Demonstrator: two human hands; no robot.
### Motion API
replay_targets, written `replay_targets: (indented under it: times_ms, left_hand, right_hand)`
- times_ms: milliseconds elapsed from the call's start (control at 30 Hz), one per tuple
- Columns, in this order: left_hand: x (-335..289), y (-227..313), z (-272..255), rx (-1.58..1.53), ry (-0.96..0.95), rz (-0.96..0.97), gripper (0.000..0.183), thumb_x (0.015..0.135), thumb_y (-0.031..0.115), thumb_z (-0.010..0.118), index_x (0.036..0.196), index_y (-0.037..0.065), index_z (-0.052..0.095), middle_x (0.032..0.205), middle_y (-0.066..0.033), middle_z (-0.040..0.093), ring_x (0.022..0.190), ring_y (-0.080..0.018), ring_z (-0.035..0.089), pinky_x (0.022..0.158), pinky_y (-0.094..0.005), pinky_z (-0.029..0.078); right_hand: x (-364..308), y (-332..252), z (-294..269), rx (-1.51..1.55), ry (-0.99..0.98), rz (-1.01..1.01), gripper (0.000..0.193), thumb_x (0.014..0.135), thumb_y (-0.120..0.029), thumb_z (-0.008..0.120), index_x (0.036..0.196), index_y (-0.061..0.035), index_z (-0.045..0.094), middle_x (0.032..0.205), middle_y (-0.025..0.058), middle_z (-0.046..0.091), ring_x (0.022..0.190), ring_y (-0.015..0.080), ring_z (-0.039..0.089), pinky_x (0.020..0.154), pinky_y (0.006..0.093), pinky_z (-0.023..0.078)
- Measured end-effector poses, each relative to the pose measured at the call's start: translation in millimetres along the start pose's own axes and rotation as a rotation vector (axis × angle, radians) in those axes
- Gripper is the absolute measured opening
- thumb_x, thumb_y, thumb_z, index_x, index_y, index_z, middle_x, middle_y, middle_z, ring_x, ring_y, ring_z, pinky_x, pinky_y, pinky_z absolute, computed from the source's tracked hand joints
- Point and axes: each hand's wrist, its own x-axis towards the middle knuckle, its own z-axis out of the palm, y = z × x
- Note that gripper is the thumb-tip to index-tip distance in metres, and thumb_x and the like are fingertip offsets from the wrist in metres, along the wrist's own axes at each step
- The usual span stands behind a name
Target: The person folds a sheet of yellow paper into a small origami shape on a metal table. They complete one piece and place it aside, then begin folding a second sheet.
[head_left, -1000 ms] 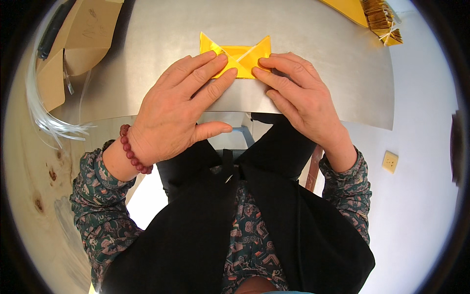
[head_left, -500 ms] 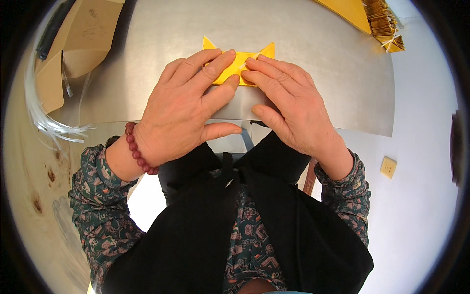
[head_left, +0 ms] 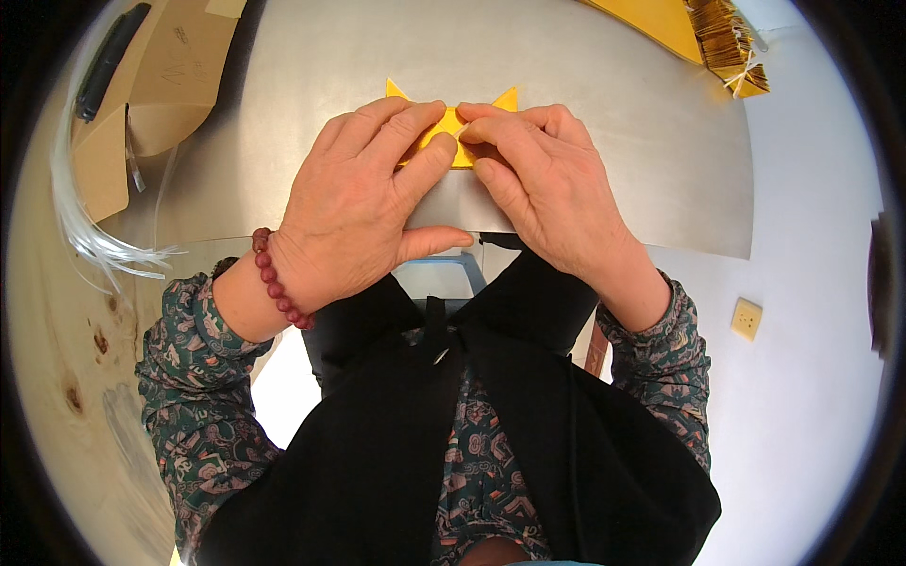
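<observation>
A folded yellow paper piece (head_left: 452, 121) with two pointed corners lies near the front edge of the metal tabletop, mostly covered by my hands. My left hand (head_left: 354, 184) rests over its left half, fingers stretched across the paper and thumb held out toward the table edge. My right hand (head_left: 557, 179) is at the right half, its fingers bent and tips drawn together near the middle. A short white strand (head_left: 461, 132) shows at those fingertips and appears pinched there; its ends are hidden.
The grey metal table (head_left: 604, 66) has a curved-looking front edge close to me. On the left stand an opened brown cardboard piece (head_left: 175, 85), a black rod-like object (head_left: 111, 61) and a bundle of white plastic strands (head_left: 80, 222). A tied stack of yellow folded paper (head_left: 722, 42) lies far right.
My right fingers have gone from lying spread over the paper to bent and closed at its middle. The paper looks slightly lower and further left in view.
</observation>
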Motion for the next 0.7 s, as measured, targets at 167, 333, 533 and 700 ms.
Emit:
replay_targets:
  times_ms: [167, 333, 533, 700]
  left_hand:
    - [-6, 7, 3, 0.071, -0.036, -0.013, 0.087, 0.084, 0.067, 0.068, 0.143, 0.004, 0.056, 0.147, -0.016, 0.054, 0.134, -0.0338, 0.049, 0.109, -0.0461, 0.039]
    - [-11, 11, 1, 0.091, -0.089, -0.012, 0.091, 0.087, 0.076, 0.059, 0.153, 0.014, 0.053, 0.155, -0.0176, 0.047, 0.14, -0.0363, 0.044, 0.111, -0.0496, 0.035]
    - [-10, 14, 4, 0.124, -0.088, -0.03, 0.087, 0.086, 0.075, 0.061, 0.153, 0.021, 0.054, 0.156, -0.0197, 0.045, 0.141, -0.0373, 0.042, 0.111, -0.0507, 0.034]
    - [-8, 15, 4, 0.103, -0.106, -0.033, 0.087, 0.083, 0.073, 0.064, 0.153, 0.022, 0.054, 0.157, -0.0201, 0.044, 0.141, -0.0385, 0.042, 0.111, -0.0514, 0.035]
  right_hand:
    - [-7, 3, 2, 0.02, 0.045, -0.01, 0.036, 0.096, -0.011, 0.064, 0.131, -0.0038, 0.064, 0.138, 0.0116, 0.066, 0.117, 0.0326, 0.063, 0.104, 0.0406, 0.048]
    - [-17, 0, -2, 0.028, 0.018, -0.009, 0.039, 0.095, -0.009, 0.066, 0.133, -0.0018, 0.063, 0.141, 0.0145, 0.064, 0.129, 0.035, 0.059, 0.11, 0.0425, 0.046]
    - [-22, 2, -7, -0.062, 0.01, -0.039, 0.045, 0.093, -0.01, 0.068, 0.136, -0.001, 0.062, 0.142, 0.0154, 0.062, 0.135, 0.0356, 0.056, 0.114, 0.0442, 0.043]
    - [-29, 4, -11, -0.122, -0.008, 0.026, 0.05, 0.095, -0.026, 0.07, 0.138, -0.0026, 0.061, 0.144, 0.0137, 0.061, 0.137, 0.0306, 0.053, 0.118, 0.0502, 0.038]
